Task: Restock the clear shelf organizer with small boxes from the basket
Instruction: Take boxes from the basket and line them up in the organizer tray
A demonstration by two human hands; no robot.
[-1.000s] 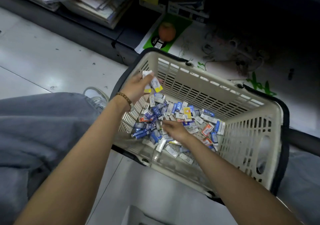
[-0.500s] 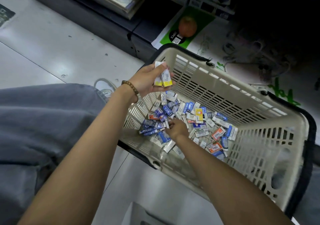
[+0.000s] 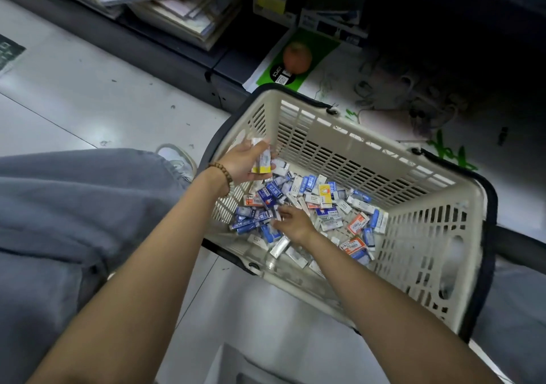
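Left hand (image 3: 243, 163), centre of frame over the basket's left corner: fingers and thumb curled round a few white-and-yellow boxes (image 3: 261, 159), held clear above the pile. Right hand (image 3: 292, 221) is down inside the basket (image 3: 369, 139), fingertips touching the small boxes (image 3: 325, 200). With the blur I cannot tell whether it pinches one. The basket floor, centre-right of frame, is covered in loose blue, white and orange boxes. A grey object (image 3: 236, 364) at the bottom edge is cut off and cannot be identified.
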